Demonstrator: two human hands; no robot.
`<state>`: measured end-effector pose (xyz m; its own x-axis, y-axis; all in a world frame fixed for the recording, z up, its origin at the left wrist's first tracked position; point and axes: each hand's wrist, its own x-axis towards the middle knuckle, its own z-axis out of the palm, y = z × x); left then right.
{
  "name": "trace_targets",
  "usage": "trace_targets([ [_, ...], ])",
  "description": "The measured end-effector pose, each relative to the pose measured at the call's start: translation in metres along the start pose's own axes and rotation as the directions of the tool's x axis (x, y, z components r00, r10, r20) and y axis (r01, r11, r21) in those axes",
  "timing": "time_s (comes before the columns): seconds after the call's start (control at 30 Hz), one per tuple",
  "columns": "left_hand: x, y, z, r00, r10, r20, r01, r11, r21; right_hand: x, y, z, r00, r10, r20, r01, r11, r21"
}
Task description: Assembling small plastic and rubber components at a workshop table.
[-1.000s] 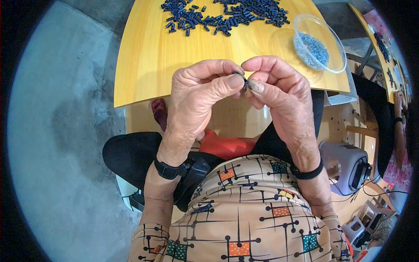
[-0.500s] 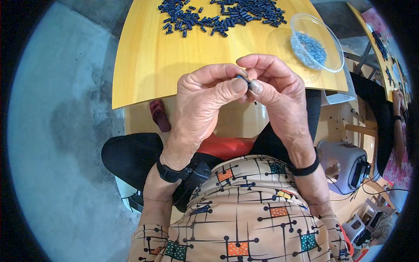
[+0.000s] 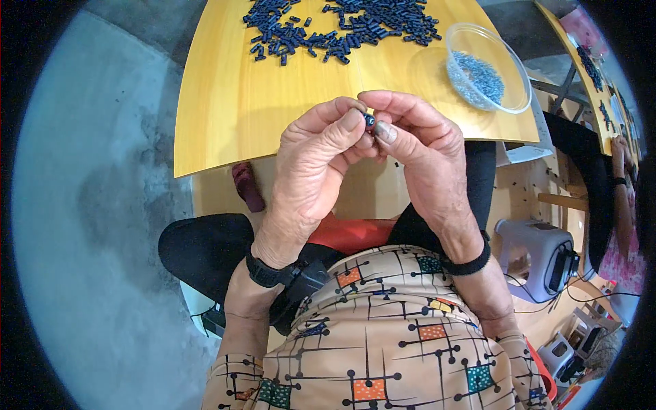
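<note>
Above the near edge of the table, a small dark cylindrical piece (image 3: 369, 121) is pinched between the thumb and fingers of my left hand (image 3: 309, 158). Its end faces up toward the right. My right hand (image 3: 425, 147) is closed beside it, thumb and fingertips close against the piece; whether a tiny part is in that pinch I cannot make out. Many similar dark pieces (image 3: 362, 27) lie in a loose heap at the far side of the table. To the right stands a clear round plastic tub (image 3: 519, 75) with many small silvery-blue metal bits (image 3: 478, 78) in it.
The yellow wooden table (image 3: 219, 102) spans the front. A grey plastic stool (image 3: 533, 256) with black cables stands at right. Farther right, another person's arm (image 3: 620, 164) rests by a second table (image 3: 581, 68). A dark red shoe (image 3: 247, 186) lies under the table.
Both hands have shifted slightly left. The dark piece has turned so that its end shows more, and my right thumb has drawn back a little from it.
</note>
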<state>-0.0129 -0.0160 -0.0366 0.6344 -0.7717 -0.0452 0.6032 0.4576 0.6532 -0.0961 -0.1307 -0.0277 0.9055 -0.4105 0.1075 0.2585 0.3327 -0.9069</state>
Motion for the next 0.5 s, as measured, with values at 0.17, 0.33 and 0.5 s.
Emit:
trace_targets([
  [0.17, -0.0005, 0.0018, 0.002, 1.0, -0.002, -0.019, 0.003, 1.0, 0.016, -0.0015, -0.0025, 0.0021, 1.0, -0.014, -0.023, 0.013, 1.0, -0.023],
  [0.33, -0.0003, 0.0009, 0.0023, 1.0, 0.016, -0.015, -0.015, 0.999, 0.046, -0.0015, -0.0031, 0.0001, 1.0, -0.015, -0.015, 0.014, 0.999, -0.039],
  [0.5, -0.0011, -0.0022, 0.0058, 0.996, 0.083, -0.021, -0.08, 0.993, 0.092, -0.003, -0.0088, -0.0004, 0.999, -0.009, -0.035, 0.005, 0.995, -0.102],
])
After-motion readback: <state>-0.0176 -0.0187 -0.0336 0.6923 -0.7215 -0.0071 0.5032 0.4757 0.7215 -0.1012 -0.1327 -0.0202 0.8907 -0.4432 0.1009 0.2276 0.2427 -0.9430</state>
